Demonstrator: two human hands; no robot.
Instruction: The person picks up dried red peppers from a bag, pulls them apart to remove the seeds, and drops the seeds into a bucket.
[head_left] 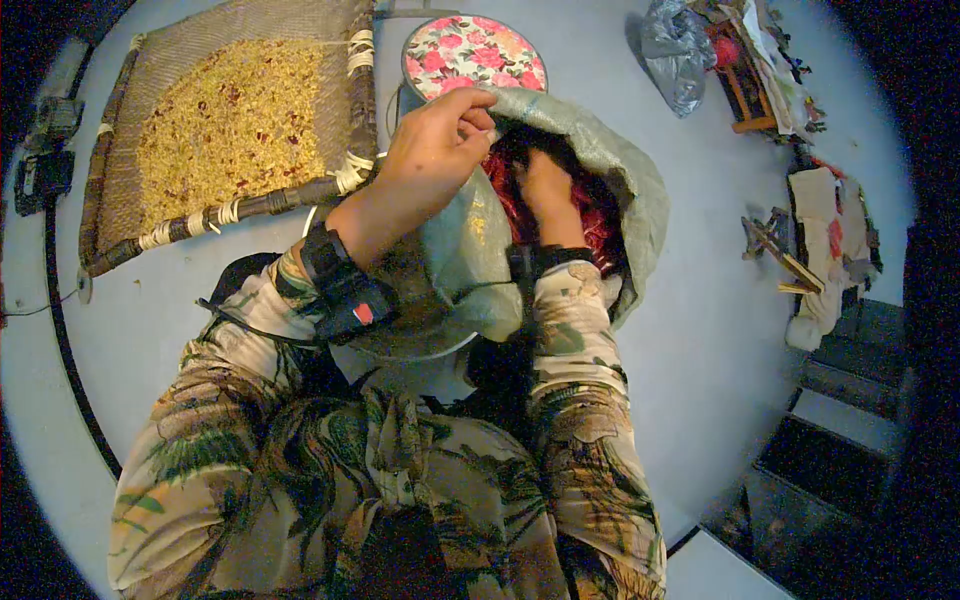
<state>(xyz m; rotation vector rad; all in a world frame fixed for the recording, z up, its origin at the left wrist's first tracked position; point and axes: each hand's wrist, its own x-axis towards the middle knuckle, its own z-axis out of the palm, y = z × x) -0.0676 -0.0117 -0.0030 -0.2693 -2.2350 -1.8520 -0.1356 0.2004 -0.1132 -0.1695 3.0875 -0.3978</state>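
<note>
Your left hand (435, 150) pinches the rim of the green woven sack (622, 172), which sits on the floor just before your knees. Your right hand (548, 185) is sunk among the red contents (603, 222) (fingers hidden, so I cannot tell its grip). A winnowing tray (122, 175) of yellow grain lies nearby, to the left.

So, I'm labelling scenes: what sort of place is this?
Probably a home floor or yard for sorting dried food: a woven tray of yellow grain, a green sack, steps nearby.
</note>
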